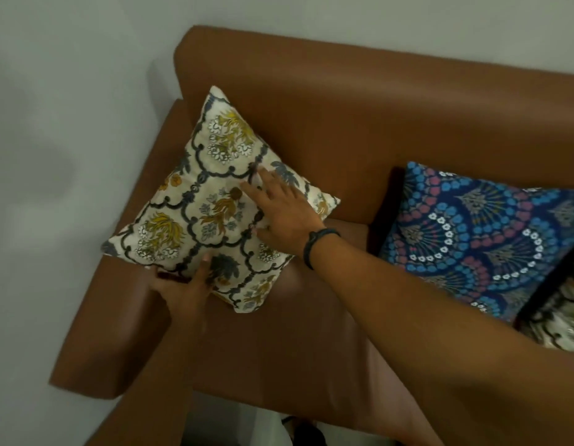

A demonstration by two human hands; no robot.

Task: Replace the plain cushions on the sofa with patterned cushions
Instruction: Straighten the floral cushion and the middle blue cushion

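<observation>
Two hands: both on the floral cushion (211,201), frame centre-left.
Left hand (186,289): grips its lower edge.
Right hand (284,212): spread flat, pressing.
Handling: likely soft, light; hold by edges.
Sofa (359,117): blue patterned cushion (485,239) at right.

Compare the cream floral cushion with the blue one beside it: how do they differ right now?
The cream floral cushion has yellow and grey flowers on a pale ground; the blue cushion has blue and pink fan shapes on dark navy. The cream one sits in the sofa corner by the armrest, the blue one further along. The left hand grips the cream cushion's edge and the right hand lies flat on it; nobody touches the blue one. Both are patterned.
</observation>
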